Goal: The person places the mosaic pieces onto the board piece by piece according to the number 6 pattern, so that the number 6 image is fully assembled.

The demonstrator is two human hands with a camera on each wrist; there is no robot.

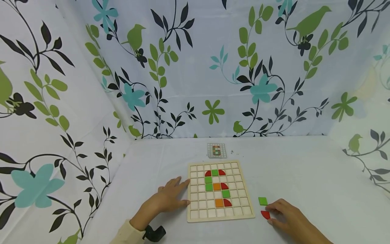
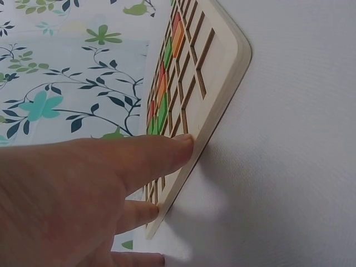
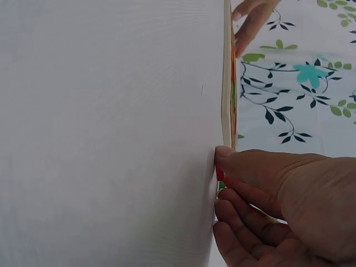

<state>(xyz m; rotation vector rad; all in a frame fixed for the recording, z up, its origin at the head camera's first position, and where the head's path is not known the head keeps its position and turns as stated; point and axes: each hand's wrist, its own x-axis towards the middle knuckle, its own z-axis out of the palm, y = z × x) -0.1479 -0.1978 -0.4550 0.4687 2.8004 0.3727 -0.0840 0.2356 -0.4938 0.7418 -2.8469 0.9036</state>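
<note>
A square wooden grid board (image 1: 199, 214) lies on the white cloth. Set into its cells are red quarter-circle tiles, green square tiles and orange square tiles, such as the orange tile (image 1: 216, 186). Against the board's left edge rests my left hand (image 1: 170, 196), thumb and fingers spread, the thumb touching the rim in the left wrist view. To the right of the board, my right hand (image 1: 284, 215) pinches a loose red quarter-circle tile (image 1: 265, 215) between thumb and forefinger, down at the cloth. A loose green square tile (image 1: 263, 201) lies just beyond it.
Behind the board lies a small pattern card (image 1: 217, 150) printed with a gridded coloured figure. Patterned curtains (image 1: 195, 84) with leaves and birds hang at the back and sides. A dark strap with a black device (image 1: 154, 234) sits at the left wrist.
</note>
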